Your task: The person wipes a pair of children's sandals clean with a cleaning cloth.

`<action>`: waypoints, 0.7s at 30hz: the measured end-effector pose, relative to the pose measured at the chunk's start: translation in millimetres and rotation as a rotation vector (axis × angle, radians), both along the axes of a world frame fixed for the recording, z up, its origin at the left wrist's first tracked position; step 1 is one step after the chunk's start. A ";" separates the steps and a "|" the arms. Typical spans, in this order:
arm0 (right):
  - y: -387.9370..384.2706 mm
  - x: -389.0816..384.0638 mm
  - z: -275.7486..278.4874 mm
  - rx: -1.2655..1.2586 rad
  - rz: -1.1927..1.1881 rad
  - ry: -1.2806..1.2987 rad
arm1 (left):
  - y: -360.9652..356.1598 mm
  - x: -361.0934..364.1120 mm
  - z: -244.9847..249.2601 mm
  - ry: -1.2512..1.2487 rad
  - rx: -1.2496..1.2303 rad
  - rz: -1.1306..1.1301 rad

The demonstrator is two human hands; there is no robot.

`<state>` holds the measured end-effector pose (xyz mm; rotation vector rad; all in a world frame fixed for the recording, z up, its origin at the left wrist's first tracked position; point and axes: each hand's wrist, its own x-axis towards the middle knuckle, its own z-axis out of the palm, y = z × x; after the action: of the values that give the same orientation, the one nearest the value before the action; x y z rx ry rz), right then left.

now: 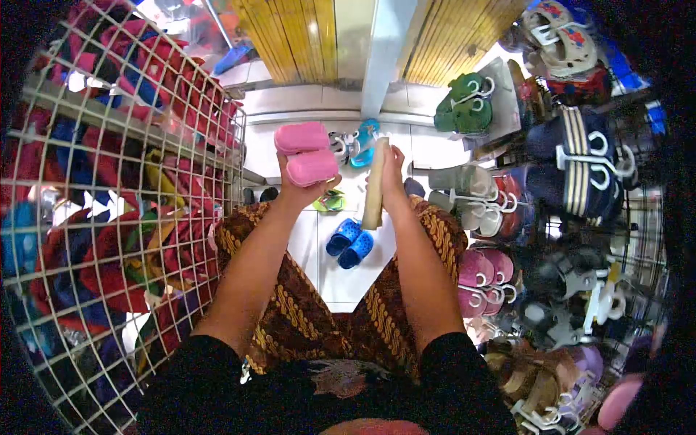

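Note:
My left hand (292,191) is closed around the heel side of a pair of pink clogs (313,167), held side by side with their rounded ends up. My right hand (393,174) grips a long, flat, cream-coloured piece (375,190) standing nearly upright; its kind does not show clearly. A gap separates the two hands. Below them on the white tiles lies a pair of blue clogs (349,243). Green sandals (331,201) rest near my left wrist, and turquoise footwear (365,143) lies farther off between my hands.
A wire grid (156,203) with colourful goods behind it rises on the left. On the right hang navy striped sandals (586,163), green clogs (467,104) and pink clogs (484,279) on white hooks. A pale post (388,61) stands ahead between yellow slatted panels (290,36).

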<state>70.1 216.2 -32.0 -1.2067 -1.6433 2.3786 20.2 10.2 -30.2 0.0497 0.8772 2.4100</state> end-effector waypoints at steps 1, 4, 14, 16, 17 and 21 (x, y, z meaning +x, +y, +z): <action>-0.3 -7.6 2.9 0.023 0.010 0.054 | 6.2 -14.3 -9.2 -0.089 0.043 -0.060; -8.6 -23.5 -7.9 0.228 0.079 0.167 | 13.2 -30.3 -16.7 -0.216 0.094 -0.069; -3.9 -41.5 9.1 0.274 0.264 0.039 | 39.0 -62.1 -25.5 -0.542 0.070 -0.130; -5.3 -45.9 -10.8 0.409 0.297 0.138 | 42.2 -63.3 -34.2 -0.474 0.119 -0.131; -6.6 -44.3 -16.7 0.444 0.292 0.141 | 44.8 -66.6 -37.0 -0.435 0.146 -0.130; -1.0 -44.0 -32.3 0.580 0.228 0.232 | 38.6 -67.2 -25.5 -0.476 0.206 -0.144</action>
<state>26.1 215.2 -64.4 -0.6485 -2.2452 1.8238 -47.0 48.8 -55.7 -0.3555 0.3927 2.2276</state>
